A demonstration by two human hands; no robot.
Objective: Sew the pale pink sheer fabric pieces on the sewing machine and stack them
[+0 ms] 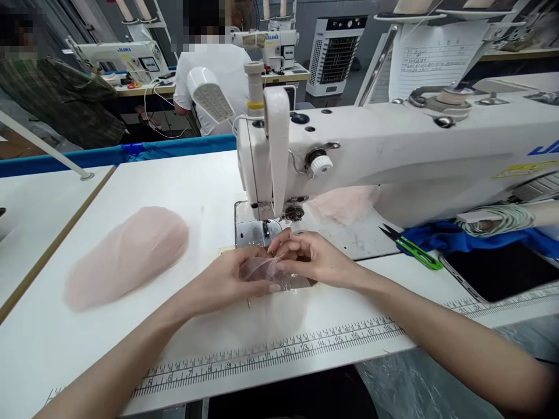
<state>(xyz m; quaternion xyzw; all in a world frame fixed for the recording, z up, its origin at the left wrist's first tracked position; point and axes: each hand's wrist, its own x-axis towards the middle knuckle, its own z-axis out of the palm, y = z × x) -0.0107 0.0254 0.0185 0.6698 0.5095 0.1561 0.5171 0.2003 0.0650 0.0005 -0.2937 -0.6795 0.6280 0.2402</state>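
Both hands meet in front of the needle area of a white sewing machine. Between them is a piece of sheer pale pink fabric. My left hand curves around its left side, thumb below and fingers above. My right hand pinches the fabric's right edge, its fingers bent close to the presser foot. A larger sheer pink fabric piece lies flat on the table to the left. Another pink fabric piece rests under the machine arm.
Green-handled scissors, a dark-screened phone and blue cloth lie at the right. A printed ruler strip runs along the table's front. Two people sit at other machines behind, near an air cooler.
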